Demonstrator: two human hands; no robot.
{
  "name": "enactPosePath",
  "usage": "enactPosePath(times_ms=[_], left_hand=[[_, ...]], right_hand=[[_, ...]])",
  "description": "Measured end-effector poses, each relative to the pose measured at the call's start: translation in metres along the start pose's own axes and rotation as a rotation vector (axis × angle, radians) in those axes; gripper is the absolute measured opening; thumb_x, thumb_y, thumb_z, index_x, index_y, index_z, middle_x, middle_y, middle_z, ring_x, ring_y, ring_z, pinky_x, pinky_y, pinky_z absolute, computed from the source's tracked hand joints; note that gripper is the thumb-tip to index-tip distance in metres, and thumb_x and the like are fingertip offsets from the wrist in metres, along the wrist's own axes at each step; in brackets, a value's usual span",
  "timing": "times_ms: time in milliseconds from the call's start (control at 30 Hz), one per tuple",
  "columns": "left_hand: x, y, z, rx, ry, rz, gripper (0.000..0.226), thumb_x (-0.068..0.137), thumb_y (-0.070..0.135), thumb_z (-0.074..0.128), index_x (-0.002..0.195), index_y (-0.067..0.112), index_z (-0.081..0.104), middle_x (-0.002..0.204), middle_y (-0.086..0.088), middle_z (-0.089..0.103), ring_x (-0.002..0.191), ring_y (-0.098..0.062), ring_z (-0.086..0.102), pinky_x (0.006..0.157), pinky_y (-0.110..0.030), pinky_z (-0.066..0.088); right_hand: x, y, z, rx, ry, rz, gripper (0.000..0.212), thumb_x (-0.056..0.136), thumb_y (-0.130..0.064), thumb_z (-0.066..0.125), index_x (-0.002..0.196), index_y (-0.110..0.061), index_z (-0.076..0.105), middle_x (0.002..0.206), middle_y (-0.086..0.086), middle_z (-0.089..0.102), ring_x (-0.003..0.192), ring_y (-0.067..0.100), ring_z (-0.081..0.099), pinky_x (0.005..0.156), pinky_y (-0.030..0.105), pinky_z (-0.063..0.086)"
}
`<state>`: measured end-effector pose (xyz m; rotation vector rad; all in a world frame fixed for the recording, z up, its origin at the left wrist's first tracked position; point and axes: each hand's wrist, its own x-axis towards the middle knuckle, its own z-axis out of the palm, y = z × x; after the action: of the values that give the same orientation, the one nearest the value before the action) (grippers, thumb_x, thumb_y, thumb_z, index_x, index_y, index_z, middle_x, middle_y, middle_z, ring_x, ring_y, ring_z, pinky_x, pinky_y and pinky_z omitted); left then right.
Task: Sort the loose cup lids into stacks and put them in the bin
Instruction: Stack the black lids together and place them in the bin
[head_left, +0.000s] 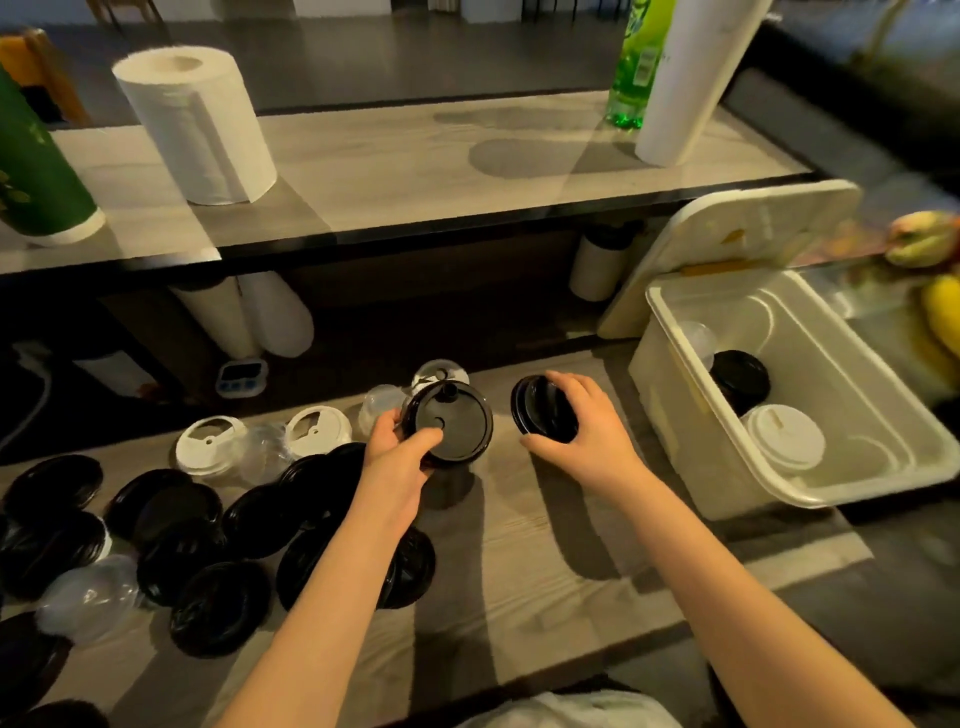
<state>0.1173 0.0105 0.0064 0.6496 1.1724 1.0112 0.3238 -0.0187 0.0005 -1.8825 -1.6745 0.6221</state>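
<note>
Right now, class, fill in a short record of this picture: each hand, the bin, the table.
Left hand: holds a black lid
Right hand: holds a tilted black stack
Bin: open, with black lids and white lids inside
Table: loose lids, black, white and clear, lie left of the hands

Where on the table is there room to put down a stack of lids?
The table is bare between the loose black lids on the left and the bin on the right. Its left end is crowded. The bin's right side is bare too.
</note>
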Motion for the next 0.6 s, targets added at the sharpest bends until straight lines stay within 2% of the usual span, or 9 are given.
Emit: enactPosePath(times_ms=[67,133,233,333,467,600], left_hand=[[-0.001,0.002,0.017,0.028,-0.056,0.016,0.043,0.086,-0.006,0.054,0.126,0.009,0.047,0.117,-0.012,0.061,0.107,-0.024,0.060,0.094,-0.041,0.048],[-0.004,0.003,0.039,0.026,-0.099,0.026,0.040,0.086,-0.007,0.054,0.122,0.010,0.049,0.111,-0.009,0.062,0.102,-0.022,0.061,0.081,-0.032,0.052],[-0.010,0.002,0.072,0.007,-0.153,0.020,0.045,0.086,-0.007,0.054,0.128,0.006,0.044,0.117,-0.012,0.059,0.104,-0.022,0.060,0.077,-0.030,0.052],[-0.019,0.002,0.106,0.032,-0.207,0.042,0.030,0.087,-0.006,0.052,0.111,0.011,0.051,0.107,-0.007,0.061,0.096,-0.018,0.061,0.073,-0.029,0.051],[-0.027,-0.003,0.152,0.015,-0.200,0.054,0.027,0.087,-0.007,0.050,0.103,0.015,0.051,0.099,-0.004,0.062,0.089,-0.016,0.061,0.070,-0.028,0.051],[-0.026,-0.010,0.194,0.028,-0.180,0.073,0.030,0.086,-0.005,0.050,0.113,0.008,0.051,0.107,-0.009,0.061,0.094,-0.018,0.062,0.068,-0.025,0.051]], right_hand=[[-0.010,-0.004,-0.021,0.002,0.081,-0.025,0.077,0.076,-0.040,0.074,0.141,-0.023,0.036,0.140,-0.004,0.039,0.131,0.016,0.035,0.108,0.031,0.033],[-0.018,-0.003,-0.043,0.025,0.161,-0.046,0.074,0.076,-0.038,0.075,0.139,-0.023,0.038,0.137,-0.006,0.042,0.128,0.010,0.037,0.104,0.025,0.033],[-0.027,0.006,-0.077,0.052,0.267,-0.055,0.071,0.076,-0.034,0.076,0.136,-0.020,0.041,0.127,-0.012,0.042,0.118,0.000,0.037,0.099,0.017,0.032],[-0.031,0.031,-0.111,0.100,0.334,0.003,0.072,0.076,-0.033,0.076,0.136,-0.021,0.038,0.125,-0.013,0.042,0.117,0.003,0.040,0.097,0.020,0.034],[-0.026,0.078,-0.160,0.079,0.325,0.111,0.067,0.077,-0.031,0.075,0.132,-0.021,0.038,0.123,-0.010,0.043,0.112,0.006,0.041,0.090,0.024,0.035],[-0.005,0.129,-0.198,0.018,0.218,0.161,0.063,0.077,-0.024,0.075,0.129,-0.018,0.040,0.122,-0.001,0.045,0.109,0.013,0.046,0.087,0.027,0.039]])
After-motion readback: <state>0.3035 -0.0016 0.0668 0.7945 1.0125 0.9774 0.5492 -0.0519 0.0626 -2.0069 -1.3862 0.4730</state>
